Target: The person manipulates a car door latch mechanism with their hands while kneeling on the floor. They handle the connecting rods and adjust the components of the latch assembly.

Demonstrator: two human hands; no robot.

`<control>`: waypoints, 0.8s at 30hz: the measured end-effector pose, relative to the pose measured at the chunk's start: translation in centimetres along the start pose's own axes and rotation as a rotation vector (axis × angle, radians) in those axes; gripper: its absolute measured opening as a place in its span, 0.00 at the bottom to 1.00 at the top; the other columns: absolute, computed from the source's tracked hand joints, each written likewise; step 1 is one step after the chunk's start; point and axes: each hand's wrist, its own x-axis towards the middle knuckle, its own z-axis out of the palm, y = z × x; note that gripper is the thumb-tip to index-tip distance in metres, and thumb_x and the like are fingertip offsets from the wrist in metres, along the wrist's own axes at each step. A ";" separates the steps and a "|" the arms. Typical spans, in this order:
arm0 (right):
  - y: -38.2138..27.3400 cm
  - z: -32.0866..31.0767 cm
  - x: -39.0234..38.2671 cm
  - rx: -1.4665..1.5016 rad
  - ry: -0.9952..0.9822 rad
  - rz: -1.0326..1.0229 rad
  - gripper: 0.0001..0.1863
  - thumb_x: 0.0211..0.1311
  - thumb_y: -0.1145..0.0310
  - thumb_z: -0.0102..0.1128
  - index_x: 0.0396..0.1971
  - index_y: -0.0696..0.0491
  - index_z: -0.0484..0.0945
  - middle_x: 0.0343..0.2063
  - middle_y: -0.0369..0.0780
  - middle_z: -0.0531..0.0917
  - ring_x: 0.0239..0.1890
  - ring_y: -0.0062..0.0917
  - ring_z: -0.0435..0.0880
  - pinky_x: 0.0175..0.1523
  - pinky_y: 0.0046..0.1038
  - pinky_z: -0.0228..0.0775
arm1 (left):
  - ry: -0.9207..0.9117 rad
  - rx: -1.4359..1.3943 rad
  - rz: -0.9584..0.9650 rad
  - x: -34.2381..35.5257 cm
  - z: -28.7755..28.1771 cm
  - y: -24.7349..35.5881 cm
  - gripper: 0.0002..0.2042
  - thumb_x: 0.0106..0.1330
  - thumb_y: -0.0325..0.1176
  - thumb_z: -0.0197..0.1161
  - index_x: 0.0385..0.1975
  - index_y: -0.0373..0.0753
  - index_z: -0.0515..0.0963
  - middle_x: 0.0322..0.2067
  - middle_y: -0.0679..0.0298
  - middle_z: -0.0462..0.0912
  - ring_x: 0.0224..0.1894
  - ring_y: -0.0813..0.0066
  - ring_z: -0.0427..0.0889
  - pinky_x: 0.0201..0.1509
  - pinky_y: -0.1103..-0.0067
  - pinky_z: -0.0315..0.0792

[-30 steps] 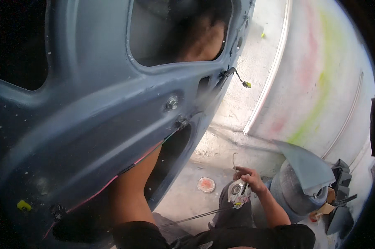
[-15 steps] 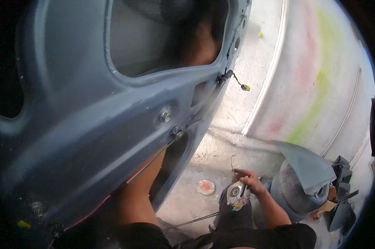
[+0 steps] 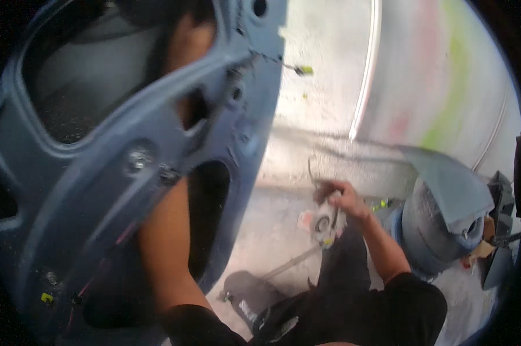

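Observation:
A dark blue-grey car door shell (image 3: 99, 190) fills the left side, with large cut-outs in its panel. My left arm reaches in behind the panel. Part of my left hand (image 3: 191, 43) shows, blurred, through the upper cut-out; its fingers cannot be made out. To the right of the door, my right hand (image 3: 344, 199) is closed round a door latch (image 3: 322, 225), pale with a dark round part. From the latch a thin bent rod (image 3: 311, 170) sticks up, and a dark cable (image 3: 289, 265) runs down to the left.
A wire with a yellow-green connector (image 3: 304, 70) hangs off the door's edge. At the right, a grey sheet (image 3: 454, 184) lies over a blue-grey drum (image 3: 416, 228), beside dark parts. A pale panel with pink and yellow-green streaks (image 3: 439, 69) stands behind.
The view has swung, so the door sits further left and more of its edge shows. My left arm is still inside the door, and my right hand still holds the latch, slightly higher in view.

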 end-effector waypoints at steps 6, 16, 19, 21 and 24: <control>-1.9 -0.8 3.7 0.109 -0.037 -0.266 0.40 0.55 0.51 0.71 0.64 0.60 0.76 0.42 0.44 0.89 0.42 0.29 0.88 0.53 0.32 0.79 | -0.059 -0.138 -0.142 -1.5 1.4 -1.5 0.21 0.78 0.37 0.54 0.66 0.34 0.71 0.67 0.53 0.73 0.71 0.51 0.68 0.76 0.59 0.61; -2.9 -2.0 5.7 0.289 -0.052 -0.355 0.42 0.49 0.50 0.71 0.62 0.61 0.78 0.37 0.46 0.88 0.34 0.28 0.87 0.44 0.31 0.79 | 0.026 -0.996 -0.696 -9.6 -2.3 0.4 0.19 0.79 0.32 0.51 0.63 0.26 0.72 0.63 0.47 0.75 0.66 0.52 0.74 0.72 0.62 0.70; -3.1 -2.8 6.3 0.295 -0.038 -0.415 0.41 0.48 0.52 0.70 0.62 0.60 0.79 0.36 0.45 0.88 0.35 0.27 0.87 0.46 0.31 0.79 | -0.049 -0.409 -0.407 -14.4 -4.2 9.4 0.18 0.76 0.27 0.49 0.57 0.20 0.75 0.57 0.42 0.80 0.59 0.51 0.81 0.64 0.63 0.78; -3.9 -2.2 7.0 0.338 -0.060 -0.479 0.38 0.51 0.55 0.71 0.62 0.59 0.79 0.37 0.43 0.89 0.39 0.26 0.88 0.49 0.30 0.79 | -0.071 -0.455 -0.255 -18.4 -5.7 11.3 0.17 0.76 0.27 0.50 0.57 0.19 0.75 0.54 0.42 0.82 0.57 0.52 0.83 0.62 0.63 0.80; -5.4 -0.9 7.5 0.454 -0.112 -0.444 0.34 0.55 0.60 0.71 0.62 0.58 0.79 0.37 0.43 0.89 0.42 0.26 0.88 0.52 0.30 0.78 | -0.180 -0.585 -0.294 -19.6 -2.6 17.6 0.20 0.73 0.28 0.59 0.60 0.22 0.73 0.55 0.45 0.81 0.58 0.54 0.82 0.64 0.61 0.78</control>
